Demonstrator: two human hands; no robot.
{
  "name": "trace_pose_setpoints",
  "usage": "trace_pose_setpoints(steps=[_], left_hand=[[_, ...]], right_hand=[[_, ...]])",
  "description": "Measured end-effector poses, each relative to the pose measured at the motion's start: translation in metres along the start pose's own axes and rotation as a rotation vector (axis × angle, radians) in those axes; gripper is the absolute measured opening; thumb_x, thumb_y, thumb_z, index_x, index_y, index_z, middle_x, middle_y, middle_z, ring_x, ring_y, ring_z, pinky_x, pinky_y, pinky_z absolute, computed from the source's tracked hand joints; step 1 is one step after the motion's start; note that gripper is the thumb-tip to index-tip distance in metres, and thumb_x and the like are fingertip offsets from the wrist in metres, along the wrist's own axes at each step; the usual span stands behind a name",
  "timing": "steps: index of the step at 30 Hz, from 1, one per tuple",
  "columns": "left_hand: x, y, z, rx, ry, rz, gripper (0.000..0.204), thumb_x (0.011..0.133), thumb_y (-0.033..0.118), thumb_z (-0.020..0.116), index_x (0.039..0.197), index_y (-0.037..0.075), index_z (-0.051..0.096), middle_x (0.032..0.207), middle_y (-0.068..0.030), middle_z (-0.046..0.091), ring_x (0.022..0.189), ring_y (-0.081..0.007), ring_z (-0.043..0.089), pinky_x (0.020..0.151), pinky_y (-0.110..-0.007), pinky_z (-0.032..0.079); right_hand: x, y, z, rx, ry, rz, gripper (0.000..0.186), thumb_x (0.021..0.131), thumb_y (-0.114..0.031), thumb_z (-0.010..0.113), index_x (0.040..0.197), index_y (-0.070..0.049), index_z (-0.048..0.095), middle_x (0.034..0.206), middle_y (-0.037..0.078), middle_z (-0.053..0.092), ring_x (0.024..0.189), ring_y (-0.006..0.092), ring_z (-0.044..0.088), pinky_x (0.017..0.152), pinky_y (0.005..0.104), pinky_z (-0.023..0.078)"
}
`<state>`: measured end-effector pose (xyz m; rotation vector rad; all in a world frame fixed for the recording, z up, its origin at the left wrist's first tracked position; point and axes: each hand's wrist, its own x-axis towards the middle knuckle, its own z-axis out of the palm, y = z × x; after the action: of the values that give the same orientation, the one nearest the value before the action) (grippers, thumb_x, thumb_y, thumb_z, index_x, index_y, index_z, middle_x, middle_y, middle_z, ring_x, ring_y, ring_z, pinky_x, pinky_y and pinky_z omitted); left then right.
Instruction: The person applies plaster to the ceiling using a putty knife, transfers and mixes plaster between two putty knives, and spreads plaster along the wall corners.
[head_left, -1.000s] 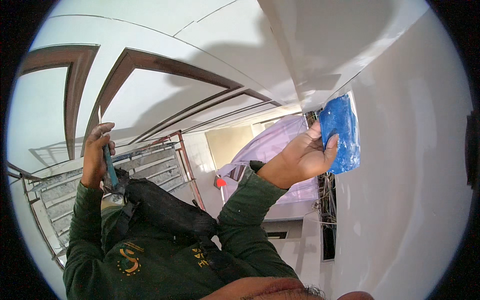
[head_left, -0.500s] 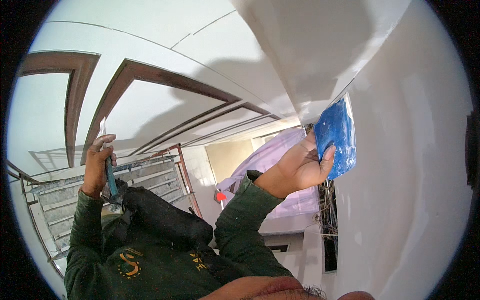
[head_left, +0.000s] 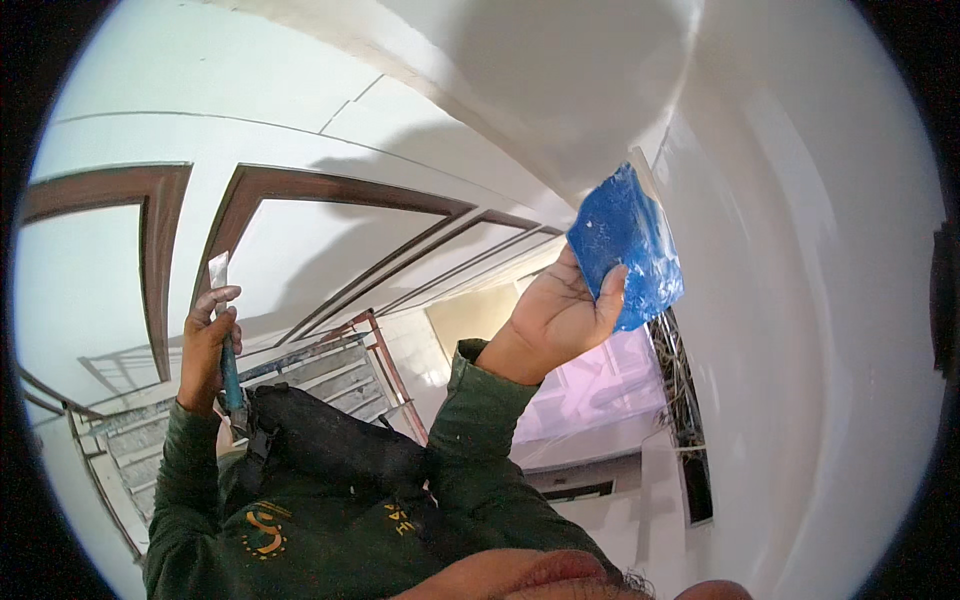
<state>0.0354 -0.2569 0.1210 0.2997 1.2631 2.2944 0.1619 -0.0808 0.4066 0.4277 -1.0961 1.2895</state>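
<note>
My right hand [head_left: 562,312] is raised and closed on a blue flat putty spreader [head_left: 618,245]. My thumb lies along its near face, and the other fingers are hidden behind it. White compound smears the spreader's right side and edge, which sits at the white wall surface [head_left: 745,300]; whether it touches cannot be made out. At the left, my left hand [head_left: 208,340] grips a narrow putty knife [head_left: 231,385] by its teal handle. The knife stands nearly upright, its pale blade pointing up past my fingers.
Brown-framed white panels [head_left: 330,235] run overhead at the left. Below them is a paint-stained slatted metal frame [head_left: 330,385] with a reddish post [head_left: 392,375]. A pale purple sheet [head_left: 590,390] hangs behind my right arm, beside an opening with bundled strands [head_left: 678,385].
My right hand and the spreader have shifted left and slightly up in view. My left hand with the knife appears slightly lower and further right. The whole view has tilted.
</note>
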Motion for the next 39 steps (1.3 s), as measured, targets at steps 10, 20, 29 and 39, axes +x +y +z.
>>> trace_pose_setpoints(steps=[10,20,29,39], left_hand=[[0.029,0.005,0.004,-0.139,-0.191,0.003,0.029,0.087,0.013,0.051,0.113,0.003,0.053,0.060,0.0007,0.048,0.049,-0.0061,0.046,0.043,-0.019,0.037],[0.008,0.045,0.002,-0.081,-0.184,0.066,0.030,0.085,0.006,0.046,0.113,0.001,0.055,0.071,0.0006,0.047,0.056,-0.0063,0.048,0.047,-0.019,0.040],[0.006,0.039,-0.011,-0.125,-0.165,0.086,0.027,0.087,0.008,0.048,0.112,0.001,0.056,0.074,0.0003,0.049,0.055,-0.0061,0.048,0.047,-0.018,0.040],[0.000,0.051,0.001,-0.098,-0.190,0.149,0.031,0.084,0.006,0.047,0.113,0.003,0.055,0.066,-0.0001,0.049,0.055,-0.0067,0.048,0.048,-0.019,0.039]], right_hand=[[-0.006,-0.010,0.001,0.018,0.082,-0.080,0.041,0.083,-0.008,0.056,0.120,0.006,0.044,0.120,0.018,0.052,0.109,0.0284,0.052,0.096,0.0418,0.041],[0.059,-0.034,0.000,0.181,0.008,0.080,0.040,0.073,0.004,0.058,0.112,0.006,0.048,0.113,0.019,0.054,0.103,0.0319,0.054,0.092,0.0452,0.044],[0.050,-0.063,-0.007,0.422,-0.142,0.072,0.043,0.075,0.003,0.056,0.116,0.010,0.044,0.113,0.022,0.052,0.100,0.0314,0.053,0.087,0.0382,0.045],[-0.028,-0.071,0.024,0.432,-0.230,0.032,0.048,0.080,0.004,0.051,0.125,0.012,0.035,0.126,0.025,0.045,0.115,0.0325,0.047,0.103,0.0460,0.035]])
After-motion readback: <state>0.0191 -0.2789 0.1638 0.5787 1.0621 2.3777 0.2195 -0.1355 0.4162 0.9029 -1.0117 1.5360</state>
